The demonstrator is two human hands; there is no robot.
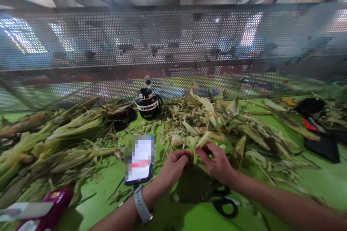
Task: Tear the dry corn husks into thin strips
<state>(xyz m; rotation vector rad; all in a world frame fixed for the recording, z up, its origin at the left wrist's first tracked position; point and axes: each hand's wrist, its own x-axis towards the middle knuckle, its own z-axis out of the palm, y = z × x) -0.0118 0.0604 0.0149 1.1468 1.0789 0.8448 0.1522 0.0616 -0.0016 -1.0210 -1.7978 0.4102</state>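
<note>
My left hand [176, 166] and my right hand [217, 162] meet over the green table, both with curled fingers. Between them is a pale green strip of corn husk [193, 146], pinched at its lower part. A pair of black-handled scissors [226, 206] lies below my right wrist, its blades partly hidden. Just beyond my fingers sits a crumpled cream-coloured piece [176, 140] that I cannot name. To the left of my left hand, a phone [140, 158] with a lit screen rests at a slant.
Corn husks [76, 130] lie along the left, and a heap of husk scraps [217, 115] spreads at the back right. A black mug [147, 104] stands at the back before a perforated metal screen [173, 43]. A purple object [54, 205] lies front left, a dark device [322, 146] far right.
</note>
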